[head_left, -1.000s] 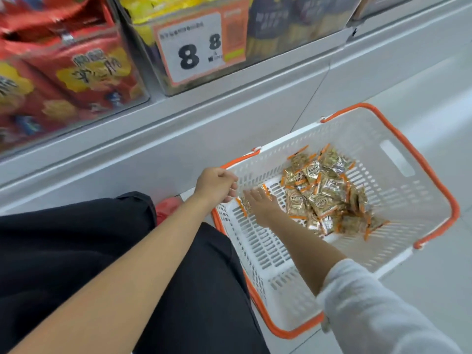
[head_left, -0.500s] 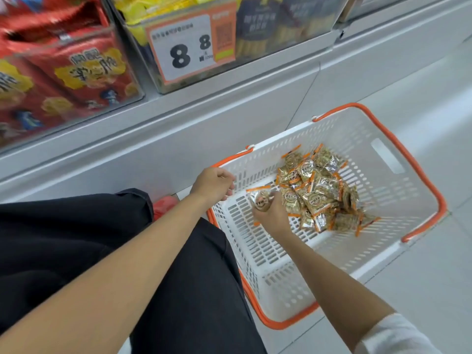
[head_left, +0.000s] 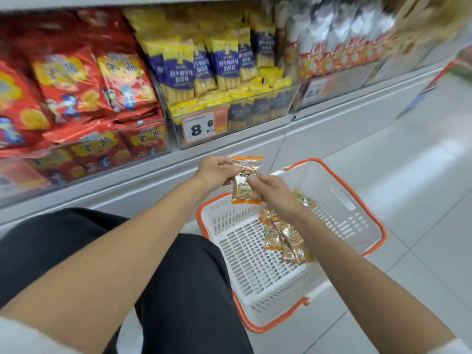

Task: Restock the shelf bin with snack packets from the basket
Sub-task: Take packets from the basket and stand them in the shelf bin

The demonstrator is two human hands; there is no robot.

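Snack packet [head_left: 245, 186], one, held: gold wrapper with an orange sealed strip at each end. Long axis near upright in the picture, one orange end up toward the shelf, the other down toward the basket, printed face to the camera. Position: in the air above the basket's shelf-side corner, clear of it.

Left hand [head_left: 217, 172], one: fingers curled, pinching the packet's left edge near its upper end.

Right hand [head_left: 274, 191], one: thumb on the packet's front face, fingers curled behind it.

Basket [head_left: 339, 198], one: white slotted plastic with an orange rim, on the tiled floor [head_left: 408, 175] beside the person's black-trousered leg [head_left: 184, 290].

Loose packets [head_left: 283, 237], same kind, heaped on the basket's bottom: at least five, part hidden by the right forearm, so the full count cannot be told.

Shelf bin [head_left: 258, 114], clear-fronted, middle of three in view: holds yellow-and-blue packs [head_left: 224, 70]. The left one holds red bags [head_left: 102, 93]; the right one is blurred.

Price tag [head_left: 204, 126], reads 8.8, on the middle bin's front
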